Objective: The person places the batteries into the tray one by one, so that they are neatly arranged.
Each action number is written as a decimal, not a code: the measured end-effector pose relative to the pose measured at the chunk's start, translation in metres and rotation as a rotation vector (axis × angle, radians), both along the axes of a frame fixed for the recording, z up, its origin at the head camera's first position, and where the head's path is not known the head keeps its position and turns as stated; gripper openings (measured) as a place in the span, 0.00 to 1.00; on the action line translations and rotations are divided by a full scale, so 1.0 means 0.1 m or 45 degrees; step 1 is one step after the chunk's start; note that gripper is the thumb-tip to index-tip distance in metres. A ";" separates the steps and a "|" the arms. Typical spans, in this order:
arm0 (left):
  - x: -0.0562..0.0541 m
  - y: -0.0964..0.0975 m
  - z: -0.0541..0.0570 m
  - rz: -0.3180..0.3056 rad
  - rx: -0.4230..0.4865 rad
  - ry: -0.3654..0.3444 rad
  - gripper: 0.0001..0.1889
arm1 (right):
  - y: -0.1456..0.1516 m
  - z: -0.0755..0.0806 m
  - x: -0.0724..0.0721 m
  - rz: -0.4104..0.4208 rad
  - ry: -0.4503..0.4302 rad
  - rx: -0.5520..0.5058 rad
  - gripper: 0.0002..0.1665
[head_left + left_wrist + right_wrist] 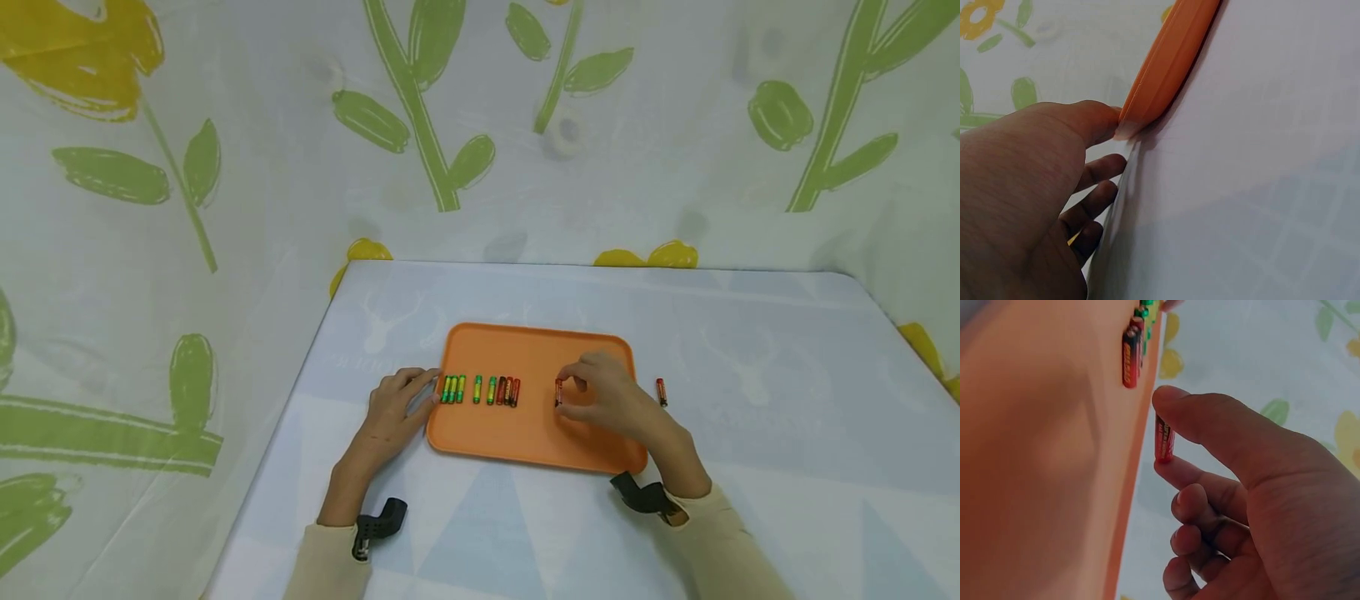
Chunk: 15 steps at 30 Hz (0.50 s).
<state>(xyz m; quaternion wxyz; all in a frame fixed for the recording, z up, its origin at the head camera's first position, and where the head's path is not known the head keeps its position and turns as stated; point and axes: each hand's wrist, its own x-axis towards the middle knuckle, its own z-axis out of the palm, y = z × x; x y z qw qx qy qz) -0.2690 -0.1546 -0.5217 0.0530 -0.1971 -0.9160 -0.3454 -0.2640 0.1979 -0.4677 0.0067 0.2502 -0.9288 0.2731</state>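
Note:
My right hand [603, 392] holds a small red-and-black battery [1164, 439] by its two ends, between thumb and index finger, over the right part of an orange tray [480, 433]. The other right fingers are curled. To the left in the tray, three red batteries [507, 391] lie side by side. Several green-and-yellow batteries [477, 389] continue that row to the tray's left edge. My left hand [393, 408] touches the tray's left rim with its thumb and fingertips; in the left wrist view the thumb [1097, 119] meets the rim and the other fingers hang loosely bent.
Another red battery [662, 392] lies on the table just right of the tray. A pale patterned cloth covers the table [750, 500]. Behind and to the left hangs a white curtain [262, 125] with printed leaves and yellow flowers. Each wrist wears a black camera mount [381, 518].

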 end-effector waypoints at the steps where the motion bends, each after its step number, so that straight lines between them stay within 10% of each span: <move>1: 0.00 0.00 0.00 0.002 -0.001 -0.002 0.22 | -0.02 -0.02 0.00 0.000 0.012 0.011 0.20; 15: 0.00 0.01 0.00 0.002 -0.006 -0.006 0.23 | -0.28 -0.16 0.00 -0.037 0.051 0.045 0.24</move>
